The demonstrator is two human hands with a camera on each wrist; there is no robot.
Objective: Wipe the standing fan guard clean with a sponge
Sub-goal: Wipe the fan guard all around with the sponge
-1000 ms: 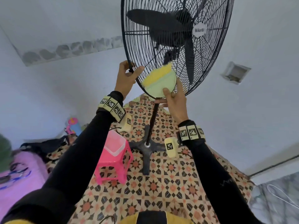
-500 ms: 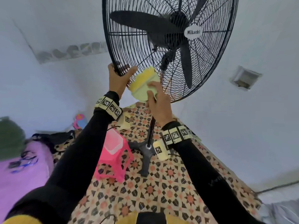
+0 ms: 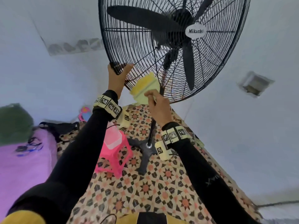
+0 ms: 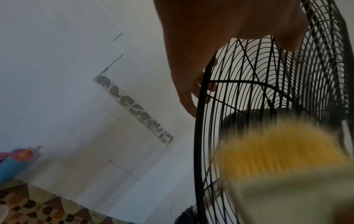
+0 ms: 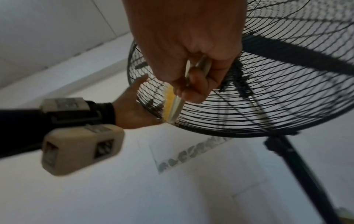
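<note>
1. Around the lower left rim of the fan guard, your left hand is closed: the fingers curl over the black outer ring from outside, and the thumb lies on the wires on the other side.
2. Between the thumb and fingers of your right hand you pinch the sponge by its lower edge. The fingers are narrow, pressed together on its pale green layer.
3. Above your right fingertips, the sponge stands against the front wires of the guard, with the yellow side toward the wires. It is just beside your left thumb, low on the guard and near the rim.
4. Behind the wires, past the sponge, you see the black blades and the round white badge at the centre of the guard.
5. Below your right wrist, the black pole goes down to the cross-shaped base on the patterned floor.
6. Under your left forearm, a pink stool stands just beside the base, and a clear container rests on top of it.
</note>
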